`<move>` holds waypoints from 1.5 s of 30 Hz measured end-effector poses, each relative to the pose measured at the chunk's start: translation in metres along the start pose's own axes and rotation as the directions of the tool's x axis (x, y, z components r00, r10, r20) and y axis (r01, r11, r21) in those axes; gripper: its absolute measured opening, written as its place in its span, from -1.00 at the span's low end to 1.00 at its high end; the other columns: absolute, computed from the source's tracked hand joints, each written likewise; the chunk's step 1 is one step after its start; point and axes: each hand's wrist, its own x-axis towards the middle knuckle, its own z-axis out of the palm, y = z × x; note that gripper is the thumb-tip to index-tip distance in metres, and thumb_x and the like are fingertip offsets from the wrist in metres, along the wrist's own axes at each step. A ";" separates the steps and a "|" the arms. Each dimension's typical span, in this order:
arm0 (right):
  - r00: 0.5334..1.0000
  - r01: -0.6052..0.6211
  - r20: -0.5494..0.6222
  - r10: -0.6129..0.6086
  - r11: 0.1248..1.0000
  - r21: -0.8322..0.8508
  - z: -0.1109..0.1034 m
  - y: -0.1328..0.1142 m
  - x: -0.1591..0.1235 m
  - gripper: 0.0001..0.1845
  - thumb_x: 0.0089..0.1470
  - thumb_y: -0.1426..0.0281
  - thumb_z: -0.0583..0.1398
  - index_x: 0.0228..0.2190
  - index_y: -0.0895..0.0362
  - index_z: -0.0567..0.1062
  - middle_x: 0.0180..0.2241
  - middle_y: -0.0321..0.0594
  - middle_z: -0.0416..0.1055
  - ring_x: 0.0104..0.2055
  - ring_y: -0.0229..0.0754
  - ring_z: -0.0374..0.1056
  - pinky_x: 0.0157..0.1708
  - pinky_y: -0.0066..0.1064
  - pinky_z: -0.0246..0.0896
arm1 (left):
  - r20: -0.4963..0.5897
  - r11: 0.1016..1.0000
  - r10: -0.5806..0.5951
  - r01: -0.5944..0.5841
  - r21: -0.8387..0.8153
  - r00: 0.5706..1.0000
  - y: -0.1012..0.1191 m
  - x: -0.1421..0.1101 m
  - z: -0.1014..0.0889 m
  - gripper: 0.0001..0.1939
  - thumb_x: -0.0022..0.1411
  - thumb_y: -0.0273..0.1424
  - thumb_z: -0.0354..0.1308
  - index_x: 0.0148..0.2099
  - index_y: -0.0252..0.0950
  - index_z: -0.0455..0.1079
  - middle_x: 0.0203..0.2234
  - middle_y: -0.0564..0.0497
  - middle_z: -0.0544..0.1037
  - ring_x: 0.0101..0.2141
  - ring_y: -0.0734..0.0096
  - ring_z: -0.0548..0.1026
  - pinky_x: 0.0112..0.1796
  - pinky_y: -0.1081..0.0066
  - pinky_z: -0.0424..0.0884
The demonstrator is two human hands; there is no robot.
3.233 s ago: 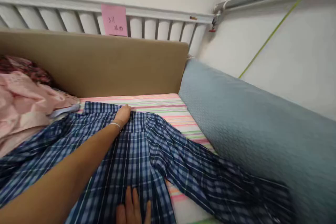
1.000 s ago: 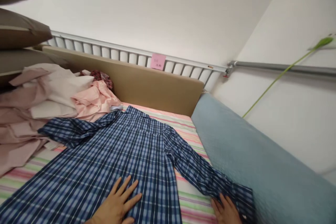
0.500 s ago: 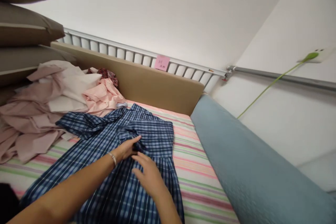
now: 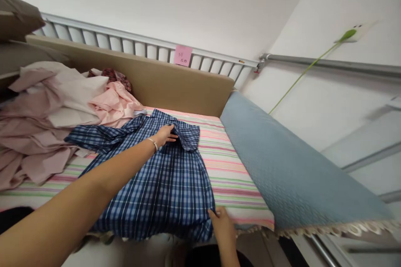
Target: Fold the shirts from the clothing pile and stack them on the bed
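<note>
A blue plaid shirt (image 4: pixel 166 179) lies on the striped bed sheet (image 4: pixel 232 175), its right sleeve folded in over the body. My left hand (image 4: pixel 166 134) reaches far across and rests flat on the folded sleeve near the collar, fingers stretched out; a thin bracelet sits at the wrist. My right hand (image 4: pixel 222 225) is at the near right corner of the shirt, fingers closed on the hem at the bed's edge. The shirt's left sleeve (image 4: pixel 94 138) still lies spread toward the left.
A heap of pink and cream clothes (image 4: pixel 46 112) fills the left of the bed. A tan headboard (image 4: pixel 156 81) with a white rail and a pink note (image 4: pixel 183 55) stands behind. A blue padded bolster (image 4: pixel 282 162) runs along the right wall.
The right sleeve, spread out a second ago, now lies folded over the shirt. My left hand moved up toward the collar; my right hand came back to the near hem.
</note>
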 end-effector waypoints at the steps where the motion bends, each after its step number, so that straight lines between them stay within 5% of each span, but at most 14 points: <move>1: 1.000 0.022 -0.018 -0.022 0.999 -0.026 -0.001 -0.004 -0.004 -0.82 0.05 0.28 0.04 -0.53 0.03 0.34 -0.54 -0.28 0.45 -0.44 -0.11 0.40 -0.41 -0.36 0.19 | 0.001 1.000 0.027 -0.027 0.011 1.000 0.010 0.000 0.003 -0.81 0.31 -0.25 -0.05 -0.22 -0.28 0.24 -0.21 -0.09 0.48 -0.45 0.43 0.52 -0.37 0.33 0.49; 6: 0.996 0.043 -0.071 -0.056 0.983 -0.176 -0.013 -0.040 -0.032 -0.77 0.14 0.28 -0.05 -0.38 0.04 0.37 -0.44 -0.23 0.50 -0.39 -0.10 0.43 -0.45 -0.38 0.13 | -0.045 0.988 0.152 -0.151 0.033 0.987 0.053 0.000 -0.002 -0.81 0.29 -0.26 -0.01 -0.22 -0.28 0.28 -0.28 -0.07 0.49 -0.44 0.43 0.50 -0.34 0.32 0.47; 10: 0.962 0.260 0.013 -0.271 0.907 -0.333 -0.008 -0.085 -0.062 -0.74 0.18 0.36 -0.08 -0.22 0.04 0.38 -0.37 -0.22 0.52 -0.34 -0.12 0.45 -0.42 -0.40 0.14 | -0.111 0.975 0.222 -0.220 0.025 0.969 0.069 -0.002 -0.037 -0.81 0.31 -0.25 -0.03 -0.17 -0.25 0.29 -0.24 -0.05 0.50 -0.42 0.45 0.49 -0.34 0.35 0.47; 14: 0.885 0.464 0.157 -0.437 0.814 -0.350 0.024 -0.111 -0.078 -0.76 0.16 0.46 -0.05 -0.26 0.08 0.40 -0.35 -0.21 0.51 -0.32 -0.14 0.46 -0.40 -0.42 0.18 | -0.226 0.982 0.189 -0.182 0.054 0.955 0.049 -0.012 -0.090 -0.78 0.32 -0.26 -0.05 -0.11 -0.27 0.29 -0.22 -0.06 0.49 -0.42 0.45 0.48 -0.38 0.39 0.45; 19: 0.866 0.494 0.270 -0.420 0.802 -0.336 0.058 -0.111 -0.080 -0.78 0.13 0.52 -0.01 -0.27 0.14 0.41 -0.34 -0.14 0.53 -0.30 -0.15 0.47 -0.38 -0.44 0.21 | -0.311 0.995 0.080 -0.058 0.079 0.947 0.008 -0.030 -0.137 -0.71 0.31 -0.26 0.01 -0.02 -0.34 0.29 -0.18 -0.06 0.45 -0.34 0.41 0.47 -0.33 0.33 0.45; 27: 0.878 0.472 0.195 -0.437 0.857 -0.206 0.054 -0.128 -0.078 -0.77 0.13 0.49 0.00 -0.29 0.05 0.42 -0.36 -0.24 0.54 -0.28 -0.16 0.47 -0.35 -0.46 0.21 | -0.230 0.985 0.169 -0.157 0.072 0.958 0.019 -0.021 -0.139 -0.69 0.30 -0.22 0.02 -0.08 -0.35 0.34 -0.23 -0.04 0.48 -0.35 0.41 0.48 -0.34 0.34 0.45; 34: 0.876 0.447 0.271 -0.398 0.882 -0.150 0.080 -0.137 -0.083 -0.76 0.07 0.51 0.05 -0.25 0.06 0.43 -0.32 -0.21 0.54 -0.22 -0.12 0.47 -0.29 -0.41 0.23 | -0.283 0.984 0.166 -0.142 0.105 0.945 0.014 -0.027 -0.151 -0.76 0.29 -0.26 0.01 -0.21 -0.36 0.32 -0.26 -0.12 0.51 -0.42 0.35 0.50 -0.42 0.35 0.42; 45: 0.866 0.449 0.321 -0.383 0.879 -0.160 0.070 -0.136 -0.086 -0.73 0.06 0.43 0.07 -0.18 0.07 0.45 -0.25 -0.14 0.53 -0.18 -0.07 0.45 -0.24 -0.35 0.24 | -0.304 0.955 0.278 -0.226 0.193 0.911 0.027 -0.037 -0.175 -0.74 0.27 -0.22 -0.02 -0.19 -0.31 0.32 -0.23 -0.06 0.51 -0.42 0.46 0.53 -0.42 0.47 0.46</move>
